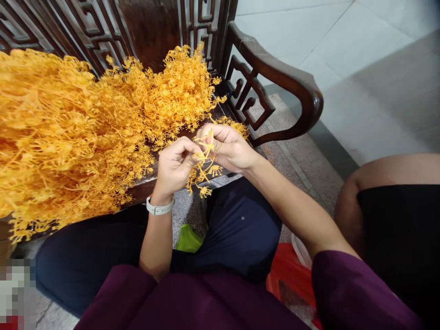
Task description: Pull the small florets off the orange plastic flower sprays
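Note:
My left hand [174, 166] and my right hand [229, 147] meet at the front edge of a dark wooden chair seat [146, 188]. Both are closed in a pinch on one small orange plastic sprig [203, 167], whose branches hang down between them. A white band sits on my left wrist. A big heap of the same orange plastic sprigs [75, 133] fills the seat just left of my hands, and a few loose sprigs [233, 123] show behind my right hand.
The chair has a carved lattice back [103, 27] and a curved armrest [278, 73] to the right. My knees in dark trousers are below. Another person's bare knee [388, 178] is at the right. Green [187, 240] and red [288, 275] bags lie on the floor.

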Available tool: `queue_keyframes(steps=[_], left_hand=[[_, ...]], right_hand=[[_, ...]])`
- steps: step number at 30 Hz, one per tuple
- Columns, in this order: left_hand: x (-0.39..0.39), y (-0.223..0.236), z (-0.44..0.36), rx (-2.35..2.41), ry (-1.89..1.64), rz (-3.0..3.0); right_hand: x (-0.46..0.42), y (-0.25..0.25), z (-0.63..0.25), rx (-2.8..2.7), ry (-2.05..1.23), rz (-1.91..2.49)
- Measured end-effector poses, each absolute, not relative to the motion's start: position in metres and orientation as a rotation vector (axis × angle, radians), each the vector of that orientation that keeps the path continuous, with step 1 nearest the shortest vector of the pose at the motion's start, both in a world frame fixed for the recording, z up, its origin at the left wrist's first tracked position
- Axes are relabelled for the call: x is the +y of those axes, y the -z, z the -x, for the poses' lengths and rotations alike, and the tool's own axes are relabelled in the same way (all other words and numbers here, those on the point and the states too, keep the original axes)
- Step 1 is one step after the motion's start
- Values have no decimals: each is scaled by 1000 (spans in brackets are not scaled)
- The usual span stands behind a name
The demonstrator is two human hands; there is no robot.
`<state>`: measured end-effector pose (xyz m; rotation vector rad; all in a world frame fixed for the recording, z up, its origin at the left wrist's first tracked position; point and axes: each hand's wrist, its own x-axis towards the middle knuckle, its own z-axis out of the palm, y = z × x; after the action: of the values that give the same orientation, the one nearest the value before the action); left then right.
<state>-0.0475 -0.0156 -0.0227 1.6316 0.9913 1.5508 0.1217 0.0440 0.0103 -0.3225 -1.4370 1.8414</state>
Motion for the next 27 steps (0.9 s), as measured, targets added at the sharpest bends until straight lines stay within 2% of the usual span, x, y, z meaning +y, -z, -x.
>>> queue_keyframes(steps=[5,11,15,19,23,27], left_hand=[[-21,21,36,890,-1699,-1537],[-13,28,23,866,-1631,-1335],[10,53,38,1068,-1655,-1058],[48,89,43,1353,-1564,-1116],[98,113,6,1292,-1515,-1260],[134,116,-37,1246,-1492,-1455]], right_hand=[[46,-22,-127,-1332,-1790,367],[58,-38,-153,-1419,-1572,588],[82,-37,-189,-1443,-1310,783],[109,-15,-232,-1453,-960,1060],[123,7,-259,-1599,-595,1488],[120,6,-264,-1610,-460,1613]])
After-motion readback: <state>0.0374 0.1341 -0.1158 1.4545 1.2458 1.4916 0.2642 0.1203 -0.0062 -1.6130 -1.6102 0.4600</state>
